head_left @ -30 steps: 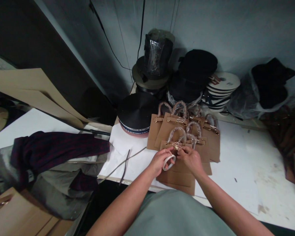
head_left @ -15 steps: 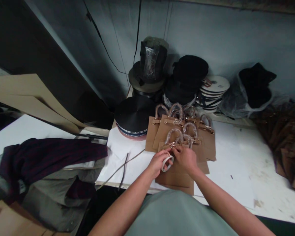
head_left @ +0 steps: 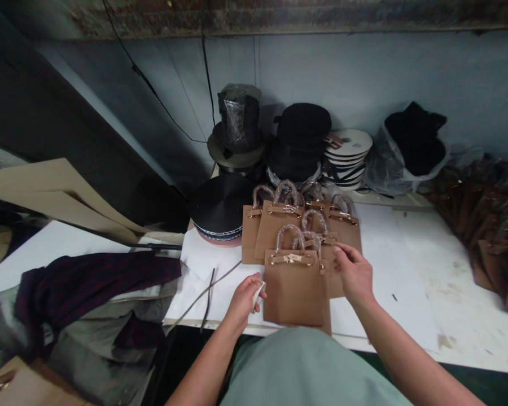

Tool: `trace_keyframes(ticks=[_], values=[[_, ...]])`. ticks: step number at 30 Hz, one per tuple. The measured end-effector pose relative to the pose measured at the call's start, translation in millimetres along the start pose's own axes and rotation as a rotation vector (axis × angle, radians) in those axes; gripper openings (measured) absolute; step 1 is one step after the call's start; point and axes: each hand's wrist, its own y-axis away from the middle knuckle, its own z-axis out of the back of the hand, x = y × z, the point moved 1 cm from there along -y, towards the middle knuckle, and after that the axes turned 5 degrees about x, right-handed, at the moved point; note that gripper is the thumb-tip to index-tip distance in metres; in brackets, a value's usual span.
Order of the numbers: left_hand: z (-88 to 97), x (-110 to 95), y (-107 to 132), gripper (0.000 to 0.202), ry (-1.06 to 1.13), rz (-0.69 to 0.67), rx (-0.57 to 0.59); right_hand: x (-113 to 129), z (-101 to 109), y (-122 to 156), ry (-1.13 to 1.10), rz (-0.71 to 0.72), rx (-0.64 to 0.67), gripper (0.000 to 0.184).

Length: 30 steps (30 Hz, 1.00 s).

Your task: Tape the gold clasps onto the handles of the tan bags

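A small brown paper bag (head_left: 294, 287) with a wrapped handle and a gold clasp lies flat at the white table's (head_left: 406, 293) front edge, on top of other bags. My left hand (head_left: 244, 299) is curled around a roll of white tape (head_left: 258, 294) just left of the bag. My right hand (head_left: 355, 273) rests at the bag's right side with its fingers loosely spread, touching the bags beneath. More bags of the same kind (head_left: 300, 217) lie overlapped behind.
Black ribbon spools (head_left: 220, 211) and stacked reels (head_left: 347, 152) stand against the wall. A dark cloth (head_left: 93, 276) lies at left over grey fabric. Brown card sheets (head_left: 55, 186) lean at far left. More wrapped brown bags (head_left: 491, 225) pile at right. Two thin strips (head_left: 209, 290) lie near the edge.
Both hands have left the bag's clasp and moved apart, the left down to the bag's left side with the tape, the right to its right. The camera tilted up.
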Motion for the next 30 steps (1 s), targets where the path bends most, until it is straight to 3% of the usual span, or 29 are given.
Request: trace_keyframes(ticks=[2,6,12,15,18,21,25,30], values=[[-6.7,7.3,1.0,0.024,-0.025,0.011,-0.014,-5.1,2.4,-12.7,0.028,-0.041,0.096,0.051],[-22.6,15.4,1.6,0.025,-0.055,0.011,-0.036,-14.4,-4.6,-23.5,0.264,0.013,0.433,0.042],[-29.9,19.1,24.0,0.024,-0.071,-0.022,-0.177,-12.5,-9.3,-4.0,0.17,0.086,0.517,0.043],[-31.0,27.1,40.6,0.025,-0.065,-0.013,-0.236,-19.0,-9.9,2.1,0.176,0.248,0.608,0.038],[-34.2,36.4,52.6,0.026,-0.055,-0.021,-0.275,-39.4,-6.9,-1.9,0.371,0.517,0.689,0.036],[-34.6,42.5,62.4,0.026,-0.05,-0.036,-0.309,-57.8,4.4,-11.1,0.591,0.686,0.788,0.027],[-23.1,42.0,68.3,0.025,-0.05,-0.051,-0.364,-53.9,33.1,-26.1,0.71,0.84,0.813,0.025],[-9.5,33.7,48.1,0.025,-0.076,-0.046,-0.419,-56.6,68.9,-57.0,0.761,0.836,0.774,0.029]])
